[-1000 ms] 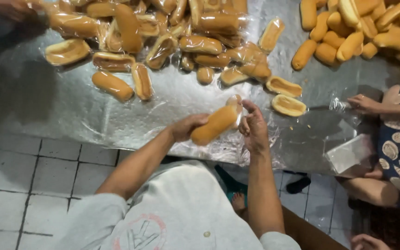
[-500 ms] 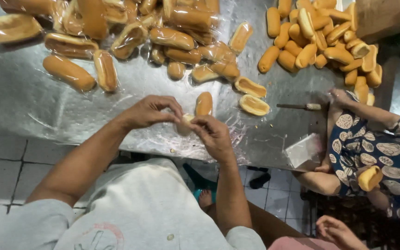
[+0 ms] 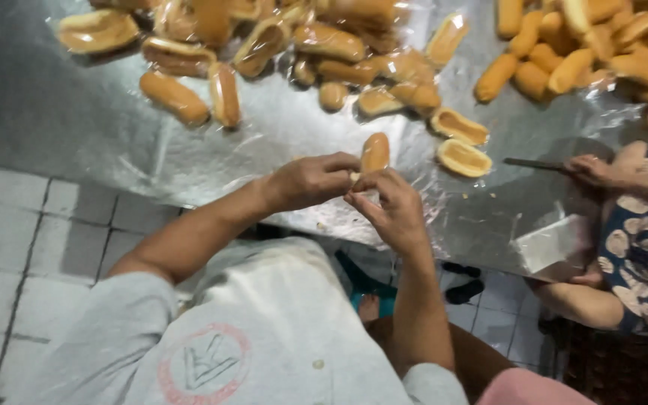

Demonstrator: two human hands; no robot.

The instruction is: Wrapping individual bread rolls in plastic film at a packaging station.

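A golden oblong bread roll (image 3: 374,152) stands on end over the metal table (image 3: 61,112), gripped at its lower end by both hands. My left hand (image 3: 310,180) closes on it from the left, and my right hand (image 3: 388,206) pinches it from below right with the fingertips touching the left hand's. Both hands are near the table's front edge.
Many rolls, some in clear wrap, lie at the back (image 3: 264,37). Two split rolls (image 3: 460,142) rest right of my hands. A loose pile of rolls (image 3: 586,52) fills the far right. Another person's hand (image 3: 588,169) holds a knife (image 3: 532,163). A white block (image 3: 556,244) sits below it.
The roll went from held out sideways between my hands to standing on end, and both hands have closed together at its lower end. The view has shifted slightly.
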